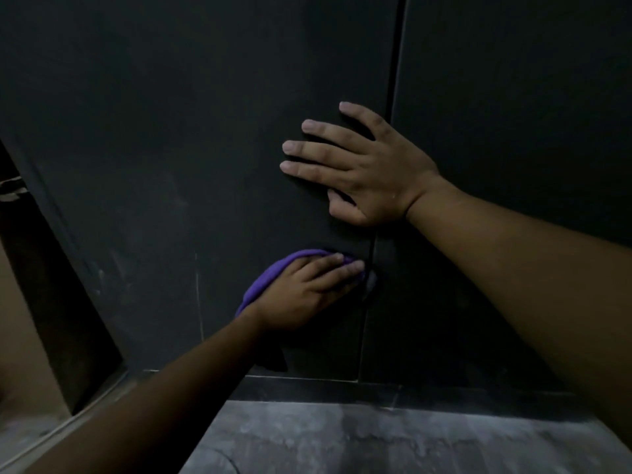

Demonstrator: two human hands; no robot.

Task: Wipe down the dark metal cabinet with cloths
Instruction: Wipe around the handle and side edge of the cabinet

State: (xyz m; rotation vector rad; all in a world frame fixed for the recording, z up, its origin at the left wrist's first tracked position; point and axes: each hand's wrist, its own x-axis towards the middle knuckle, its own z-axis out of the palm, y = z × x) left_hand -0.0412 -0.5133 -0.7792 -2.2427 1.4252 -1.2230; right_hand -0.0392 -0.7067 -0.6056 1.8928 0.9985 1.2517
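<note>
While the dark cabinet fills nearly the whole view, its two doors meet at a thin vertical seam right of centre, and faint pale smears show on the left door toward its lower left edge. Below its bottom edge runs a grey, dusty floor. The right hand lies flat on the left door beside the seam, fingers spread wide, holding nothing, seemingly bracing the door. Lower down, the left hand presses a purple cloth against the same door, fingers extended over it with their tips at the seam, where a small handle or latch seems to sit, too dim to make out. My worry is the cloth catching on that fitting, or fingertips slipping into the gap if the door shifts. In this poor light, the smears could easily be missed.
</note>
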